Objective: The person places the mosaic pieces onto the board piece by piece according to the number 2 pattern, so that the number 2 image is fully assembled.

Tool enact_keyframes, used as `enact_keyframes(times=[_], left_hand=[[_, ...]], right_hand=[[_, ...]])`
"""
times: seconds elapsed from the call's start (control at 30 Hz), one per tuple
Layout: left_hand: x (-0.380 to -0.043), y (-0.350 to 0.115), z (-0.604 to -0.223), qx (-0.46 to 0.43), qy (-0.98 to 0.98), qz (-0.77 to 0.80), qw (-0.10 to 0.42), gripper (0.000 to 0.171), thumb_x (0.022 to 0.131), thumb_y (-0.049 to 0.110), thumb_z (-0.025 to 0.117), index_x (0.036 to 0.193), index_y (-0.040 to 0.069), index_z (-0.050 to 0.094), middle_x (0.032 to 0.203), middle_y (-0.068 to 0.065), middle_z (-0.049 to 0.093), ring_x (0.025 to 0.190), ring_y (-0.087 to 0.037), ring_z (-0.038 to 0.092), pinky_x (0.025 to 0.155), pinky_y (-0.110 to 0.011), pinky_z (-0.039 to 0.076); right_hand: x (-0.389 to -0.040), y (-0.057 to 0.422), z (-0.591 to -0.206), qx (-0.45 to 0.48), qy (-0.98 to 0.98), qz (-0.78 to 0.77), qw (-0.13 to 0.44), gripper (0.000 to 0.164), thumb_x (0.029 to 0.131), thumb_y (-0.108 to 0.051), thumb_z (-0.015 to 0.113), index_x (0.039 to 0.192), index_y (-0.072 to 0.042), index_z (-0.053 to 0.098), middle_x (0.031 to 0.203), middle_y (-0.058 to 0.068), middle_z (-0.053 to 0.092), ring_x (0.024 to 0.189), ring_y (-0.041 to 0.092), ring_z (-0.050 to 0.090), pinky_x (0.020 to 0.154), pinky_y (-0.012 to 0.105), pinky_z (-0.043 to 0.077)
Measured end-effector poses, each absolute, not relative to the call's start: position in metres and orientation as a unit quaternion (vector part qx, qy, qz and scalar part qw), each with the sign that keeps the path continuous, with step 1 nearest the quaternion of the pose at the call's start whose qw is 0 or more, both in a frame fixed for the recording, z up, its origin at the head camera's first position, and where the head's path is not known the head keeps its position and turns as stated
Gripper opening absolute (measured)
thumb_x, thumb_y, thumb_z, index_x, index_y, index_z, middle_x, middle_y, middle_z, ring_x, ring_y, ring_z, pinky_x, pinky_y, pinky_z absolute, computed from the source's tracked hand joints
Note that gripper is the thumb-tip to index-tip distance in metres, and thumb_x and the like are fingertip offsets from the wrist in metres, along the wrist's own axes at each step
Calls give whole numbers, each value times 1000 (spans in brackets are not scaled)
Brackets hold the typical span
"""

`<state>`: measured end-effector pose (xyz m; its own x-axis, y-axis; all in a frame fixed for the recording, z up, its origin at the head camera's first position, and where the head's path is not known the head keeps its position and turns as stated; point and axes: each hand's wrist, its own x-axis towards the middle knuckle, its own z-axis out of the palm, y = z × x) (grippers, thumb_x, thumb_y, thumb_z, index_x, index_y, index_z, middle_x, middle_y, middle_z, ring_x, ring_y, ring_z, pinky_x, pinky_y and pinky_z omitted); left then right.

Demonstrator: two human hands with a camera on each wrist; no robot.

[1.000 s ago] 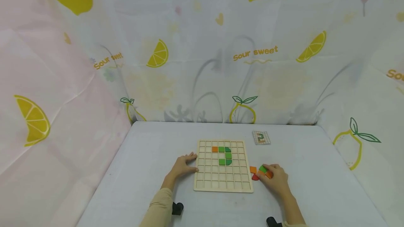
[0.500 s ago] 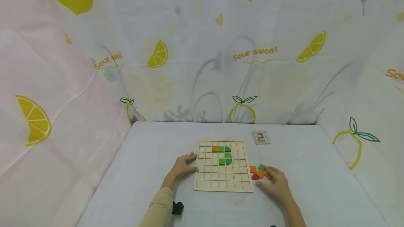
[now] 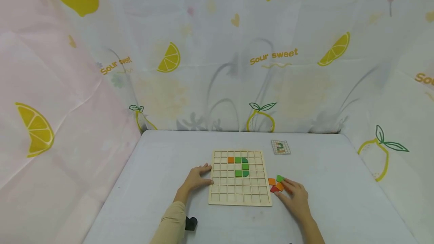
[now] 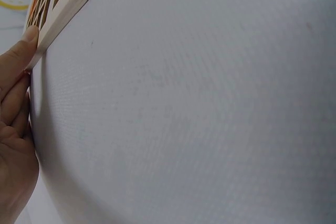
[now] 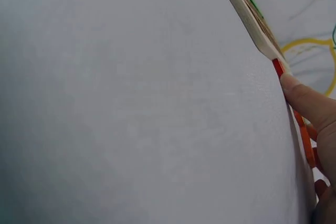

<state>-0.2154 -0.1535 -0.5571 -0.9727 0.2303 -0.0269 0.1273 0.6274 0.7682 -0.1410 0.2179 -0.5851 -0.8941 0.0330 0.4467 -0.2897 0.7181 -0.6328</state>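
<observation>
A square wooden grid board (image 3: 223, 197) lies on the white table. Green and orange tiles sit in its upper cells, a green tile (image 3: 245, 166) among them. My left hand (image 3: 194, 179) rests at the board's left edge, with the thumb on the rim in the left wrist view. Beside the board's right edge my right hand (image 3: 297, 198) reaches over loose tiles. Its thumb touches a red tile (image 3: 274, 189), and a forefinger is at a bright green tile (image 3: 279, 178). Two orange tiles (image 3: 272, 181) lie nearby; the hand may cover another.
A small pattern card (image 3: 280, 147) lies beyond the board, towards the right. A black object (image 3: 191, 223) shows beside the left forearm. Behind the table hangs a lemon-print cloth (image 3: 217, 86).
My right hand has moved slightly, with its thumb lifting back and then coming to the red tile. The green tile shifted up and left, and one orange tile is now hidden. The left hand stays.
</observation>
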Motion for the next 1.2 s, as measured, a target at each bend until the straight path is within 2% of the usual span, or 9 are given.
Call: enact_keyframes(times=[0.23,0.5,0.63,0.83,1.03,1.2], left_hand=[[-215,-153,-557,94,901,419,63,65,68,18,82,125,-1,58,135,-21,49,129,-48,36,109,-57,28],[-215,-154,-560,95,899,424,63,65,67,18,83,125,-1,59,135,-21,49,129,-48,36,109,-56,27],[-216,-155,-560,101,898,423,62,65,68,19,83,125,-1,59,135,-22,49,129,-49,36,109,-56,28],[-217,-155,-561,105,902,414,59,65,68,19,83,125,-1,58,135,-22,49,128,-51,36,108,-58,29],[-217,-154,-560,102,902,415,61,65,68,19,83,125,0,58,135,-21,48,129,-49,36,109,-57,28],[-217,-154,-560,103,900,419,62,65,68,18,83,125,-1,58,135,-22,48,128,-49,36,109,-56,28]], right_hand=[[-159,212,-584,74,-911,357,194,33,72,-17,79,98,0,72,113,26,60,103,45,49,78,60,31],[-179,209,-580,60,-908,362,202,21,72,-10,79,88,1,74,98,20,62,91,42,56,72,56,36],[-184,209,-576,70,-924,330,177,25,73,-15,77,94,-2,74,101,21,59,92,42,55,70,57,37],[-187,204,-571,75,-941,306,124,29,79,-22,74,101,-3,71,107,24,52,98,43,48,75,59,35],[-189,203,-569,45,-946,293,133,28,78,-26,75,92,-3,68,105,24,51,100,45,45,76,58,34],[-189,206,-569,30,-946,287,150,32,73,-31,79,83,-2,68,94,19,54,92,39,50,75,54,36]])
